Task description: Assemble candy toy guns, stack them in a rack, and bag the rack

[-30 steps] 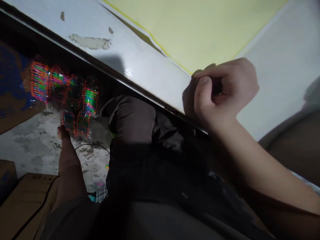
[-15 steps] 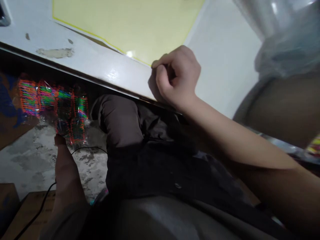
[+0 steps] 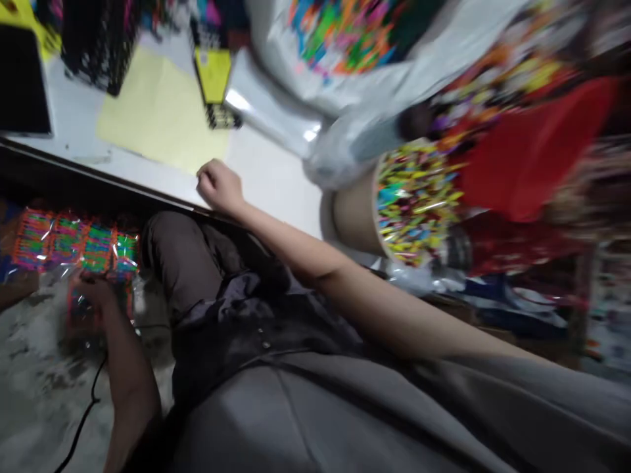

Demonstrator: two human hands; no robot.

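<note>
Below the table edge, at the left, hangs or lies a joined row of clear plastic packs (image 3: 66,236) filled with orange, green, blue and pink pieces; their kind is not clear. My left hand (image 3: 93,287) is closed on the lower part of these packs, its fingertips dark and blurred. My right hand (image 3: 220,186) rests at the front edge of the white table (image 3: 269,164), fingers curled in, with nothing visible in them. A pale yellow sheet (image 3: 152,108) lies flat on the table just beyond that hand.
A tub (image 3: 357,213) of yellow and multicoloured small pieces lies tipped to the right, beside a red scoop-like container (image 3: 532,157). A white bag (image 3: 276,33) of bright pieces stands behind. Black packs (image 3: 98,46) and a dark flat panel (image 3: 22,82) are at the table's left.
The view has swung and widened, bringing the tub, bag and red container in. My left hand has moved up over the packs. My right hand stays curled at the table edge.
</note>
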